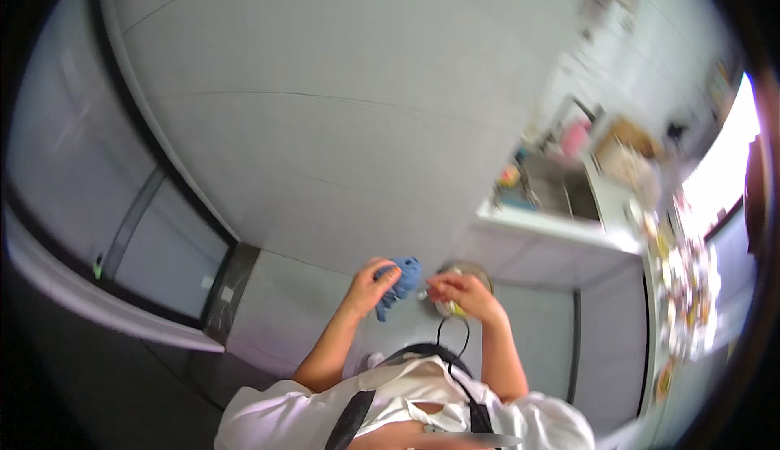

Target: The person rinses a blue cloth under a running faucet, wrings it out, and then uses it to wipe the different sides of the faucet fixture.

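Observation:
A crumpled blue cloth [403,279] hangs from my left hand [372,285], whose fingers are closed round it. Just to its right is my right hand [465,292], with thumb and fingers pinched together toward the cloth. A small pale speck shows by the right fingertips, too blurred to name. Below and behind the right hand, a round bin or bucket [485,273] with a light rim stands on the floor, partly hidden by that hand. Both hands are in front of my body, above the floor.
A grey tiled wall [325,141] rises ahead. To the right is a counter [528,221] with a metal sink [561,186], a tap and cluttered items. Cabinets [613,344] run below it. A dark-framed sliding door [162,230] stands at the left.

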{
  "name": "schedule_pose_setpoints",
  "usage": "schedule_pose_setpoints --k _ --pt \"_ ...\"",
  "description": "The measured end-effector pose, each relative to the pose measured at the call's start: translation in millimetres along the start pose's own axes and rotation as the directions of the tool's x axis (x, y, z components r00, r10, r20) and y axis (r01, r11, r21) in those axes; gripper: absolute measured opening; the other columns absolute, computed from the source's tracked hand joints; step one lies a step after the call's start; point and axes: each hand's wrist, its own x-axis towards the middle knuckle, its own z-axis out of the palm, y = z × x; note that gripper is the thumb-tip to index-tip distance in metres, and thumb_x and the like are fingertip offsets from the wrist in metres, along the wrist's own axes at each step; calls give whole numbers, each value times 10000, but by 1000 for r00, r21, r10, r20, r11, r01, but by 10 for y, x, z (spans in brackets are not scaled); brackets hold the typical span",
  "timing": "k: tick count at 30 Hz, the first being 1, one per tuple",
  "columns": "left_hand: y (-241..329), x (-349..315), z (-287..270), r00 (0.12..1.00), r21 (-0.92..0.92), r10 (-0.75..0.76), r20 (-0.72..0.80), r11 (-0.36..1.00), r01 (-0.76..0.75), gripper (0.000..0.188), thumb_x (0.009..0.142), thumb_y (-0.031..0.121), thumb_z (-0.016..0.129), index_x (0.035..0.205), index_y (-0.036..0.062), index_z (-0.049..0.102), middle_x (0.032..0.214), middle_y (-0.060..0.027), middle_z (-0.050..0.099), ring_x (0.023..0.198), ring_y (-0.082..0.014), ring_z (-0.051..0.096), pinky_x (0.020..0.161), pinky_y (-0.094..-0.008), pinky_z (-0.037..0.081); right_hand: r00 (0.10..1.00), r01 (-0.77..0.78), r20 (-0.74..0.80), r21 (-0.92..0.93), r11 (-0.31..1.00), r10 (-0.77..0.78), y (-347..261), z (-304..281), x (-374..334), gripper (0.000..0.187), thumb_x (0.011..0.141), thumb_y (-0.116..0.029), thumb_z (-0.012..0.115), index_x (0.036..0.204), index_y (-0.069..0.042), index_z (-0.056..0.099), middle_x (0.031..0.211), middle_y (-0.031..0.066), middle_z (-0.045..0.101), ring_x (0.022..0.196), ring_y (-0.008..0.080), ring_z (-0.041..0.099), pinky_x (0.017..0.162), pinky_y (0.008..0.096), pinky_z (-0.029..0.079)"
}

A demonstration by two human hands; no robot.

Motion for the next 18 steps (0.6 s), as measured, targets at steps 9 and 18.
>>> schedule_pose_setpoints --k 9,18 --pt "-60 199 599 995 -28 39 89 999 -36 254 748 96 616 952 -23 525 1097 -88 458 964 -178 465 865 -284 362 987 -13 -162 44 999 20 -30 -473 -598 248 865 -149 499 1062 -4 539 906 58 590 811 118 559 743 252 446" --pt "-37 92 2088 971 -93 -18 238 995 41 260 793 92 586 1007 -22 491 1126 -48 433 967 -136 459 825 -244 378 912 110 -405 91 990 -64 265 -1241 -1906 255 841 -159 505 1039 -9 557 883 65 604 806 124 571 734 249 445"
